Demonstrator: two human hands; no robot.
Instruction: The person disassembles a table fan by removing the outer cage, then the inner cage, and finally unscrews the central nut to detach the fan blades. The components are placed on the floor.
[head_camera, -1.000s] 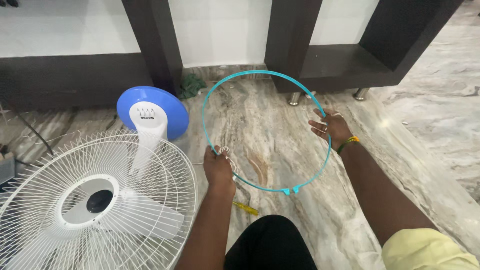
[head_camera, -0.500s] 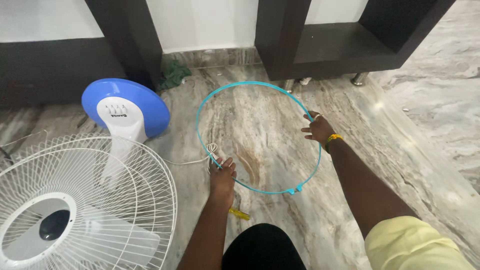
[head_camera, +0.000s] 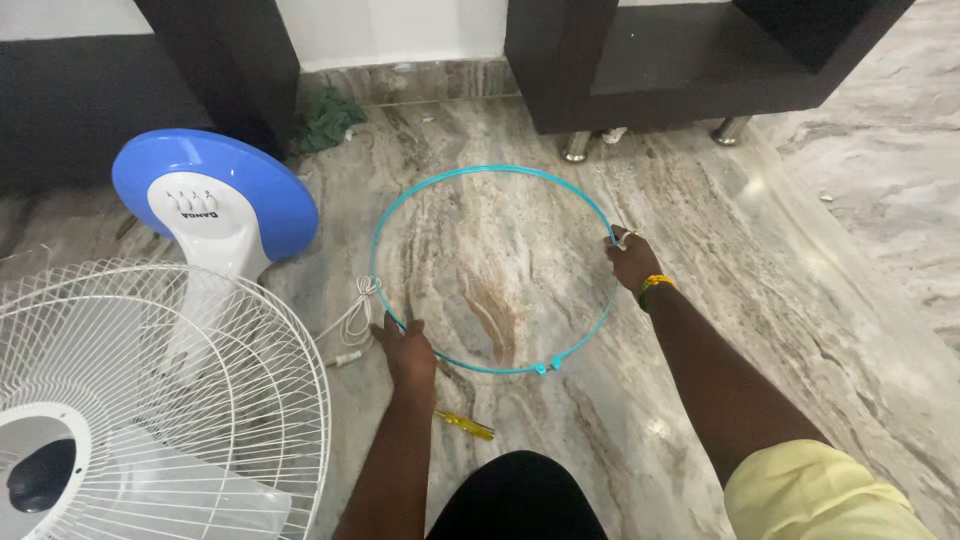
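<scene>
Ring (head_camera: 497, 268), thin and turquoise, is the piece in hand: it sits low over the middle of the marble floor (head_camera: 760, 300), and whether it rests flat there or hangs just above cannot be told. It is off the fan (head_camera: 130, 400), which lies at the floor's left edge with its white wire guard (head_camera: 200, 330) facing up and its round blue base (head_camera: 215, 195) tipped toward the dark cabinet (head_camera: 660, 70) along the far wall. Judging from that, the rim band is already free of the guard, its small clasp (head_camera: 545, 366) sitting at the near side of the hoop, while the guard itself looks to be on the fan; what lies under it is not clear. A white cord (head_camera: 352, 318) lies coiled just beside the ring's left side, and a green cloth (head_camera: 325, 118) is bunched by the far wall. The left hand (head_camera: 407, 350) grips the ring's near-left arc, fingers curled on it, and the right hand (head_camera: 632, 258) pinches the right arc, a bead bracelet (head_camera: 655, 284) at the wrist. A yellow-handled screwdriver (head_camera: 463, 425) lies on the floor just behind the left hand, untouched.
</scene>
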